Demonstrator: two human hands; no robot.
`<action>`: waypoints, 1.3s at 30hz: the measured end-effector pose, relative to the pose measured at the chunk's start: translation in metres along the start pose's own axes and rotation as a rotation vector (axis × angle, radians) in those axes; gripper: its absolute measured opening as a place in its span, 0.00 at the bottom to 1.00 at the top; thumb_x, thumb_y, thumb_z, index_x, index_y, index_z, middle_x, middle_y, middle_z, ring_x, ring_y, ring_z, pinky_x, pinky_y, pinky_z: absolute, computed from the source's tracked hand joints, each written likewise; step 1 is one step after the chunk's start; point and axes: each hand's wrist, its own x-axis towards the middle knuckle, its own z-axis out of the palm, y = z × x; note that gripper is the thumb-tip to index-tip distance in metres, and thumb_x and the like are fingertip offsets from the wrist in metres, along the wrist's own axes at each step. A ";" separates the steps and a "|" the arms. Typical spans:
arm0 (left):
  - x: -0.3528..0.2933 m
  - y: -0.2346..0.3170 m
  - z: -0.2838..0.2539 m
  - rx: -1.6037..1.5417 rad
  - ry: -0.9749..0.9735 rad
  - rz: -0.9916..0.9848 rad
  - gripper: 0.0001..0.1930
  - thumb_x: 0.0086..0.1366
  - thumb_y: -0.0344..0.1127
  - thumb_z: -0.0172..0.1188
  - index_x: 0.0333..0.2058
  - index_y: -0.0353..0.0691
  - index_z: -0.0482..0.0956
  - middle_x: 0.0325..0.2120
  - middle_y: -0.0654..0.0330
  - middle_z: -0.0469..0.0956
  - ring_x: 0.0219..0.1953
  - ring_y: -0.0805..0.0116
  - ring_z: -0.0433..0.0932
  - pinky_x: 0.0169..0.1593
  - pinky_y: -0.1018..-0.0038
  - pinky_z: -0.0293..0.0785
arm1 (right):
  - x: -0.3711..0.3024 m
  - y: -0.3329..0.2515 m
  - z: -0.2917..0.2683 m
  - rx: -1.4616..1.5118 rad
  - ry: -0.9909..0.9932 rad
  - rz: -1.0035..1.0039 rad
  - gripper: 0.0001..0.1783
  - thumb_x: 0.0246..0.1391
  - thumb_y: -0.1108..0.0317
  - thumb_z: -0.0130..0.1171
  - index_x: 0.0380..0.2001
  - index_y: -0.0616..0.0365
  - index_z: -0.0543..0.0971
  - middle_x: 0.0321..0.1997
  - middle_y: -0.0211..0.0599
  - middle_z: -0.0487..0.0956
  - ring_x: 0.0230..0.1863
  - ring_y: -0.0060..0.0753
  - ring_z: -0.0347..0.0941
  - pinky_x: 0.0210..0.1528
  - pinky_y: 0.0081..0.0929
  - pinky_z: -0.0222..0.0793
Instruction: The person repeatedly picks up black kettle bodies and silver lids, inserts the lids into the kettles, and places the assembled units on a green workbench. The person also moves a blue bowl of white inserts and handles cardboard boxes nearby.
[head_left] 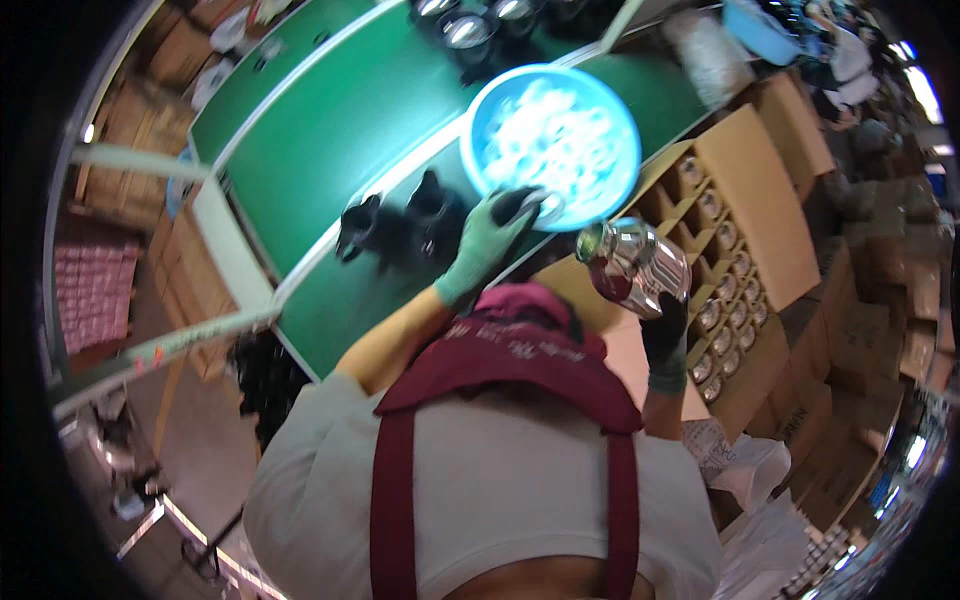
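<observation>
Silver flask [645, 270] in the grip of the right hand [663, 335], just above and to the left of its dark-gloved fingers. Held near the rounded base, tilted, with the narrow neck pointing away from the right hand and toward the left hand [488, 240]. Cannot see how far round the flask the right fingers reach.

At the left fingertips, a small pale piece [549, 207], pinched, with the fingers closed around its edge; cannot tell its exact shape. Just beyond the left hand, a light blue basin [630, 150], heaped with white pieces [550, 140] too bright to make out singly.

To the left of the left hand, two black parts [428, 195] side by side on a green table [330, 140]. Well beyond the left hand, on the same table, more black parts with shiny silver tops [470, 35].

Beyond the right hand and off to its right, an open cardboard box [765, 215] split into cells, with other silver flasks [711, 315] standing in many of them. Nearer the body than both hands, a maroon apron [500, 390] over a pale shirt [510, 480].
</observation>
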 end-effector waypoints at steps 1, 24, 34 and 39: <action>-0.003 0.018 0.001 -0.131 0.017 -0.032 0.13 0.63 0.33 0.61 0.45 0.35 0.81 0.39 0.55 0.80 0.41 0.66 0.79 0.47 0.73 0.72 | 0.001 -0.001 0.022 -0.020 -0.031 -0.021 0.34 0.47 0.86 0.56 0.60 0.60 0.66 0.54 0.41 0.74 0.53 0.38 0.72 0.55 0.32 0.70; -0.018 0.066 -0.046 0.492 -0.048 0.416 0.40 0.51 0.37 0.70 0.64 0.39 0.64 0.61 0.48 0.65 0.63 0.49 0.64 0.64 0.59 0.60 | 0.045 -0.054 0.156 0.122 -0.192 -0.305 0.32 0.42 0.81 0.71 0.49 0.59 0.66 0.50 0.43 0.73 0.51 0.37 0.73 0.50 0.33 0.74; 0.024 -0.081 -0.092 1.150 0.041 -0.157 0.29 0.55 0.44 0.63 0.54 0.38 0.70 0.48 0.47 0.73 0.49 0.47 0.73 0.53 0.55 0.68 | 0.043 -0.062 0.142 1.398 -0.524 0.750 0.56 0.45 0.25 0.55 0.69 0.47 0.52 0.68 0.51 0.58 0.65 0.53 0.60 0.61 0.49 0.65; 0.040 -0.104 -0.083 1.210 0.130 -0.063 0.24 0.53 0.43 0.65 0.48 0.44 0.74 0.43 0.50 0.76 0.45 0.49 0.75 0.48 0.56 0.70 | 0.071 -0.017 0.143 0.819 -0.469 0.419 0.40 0.42 0.50 0.69 0.58 0.51 0.69 0.53 0.45 0.75 0.54 0.51 0.73 0.55 0.44 0.70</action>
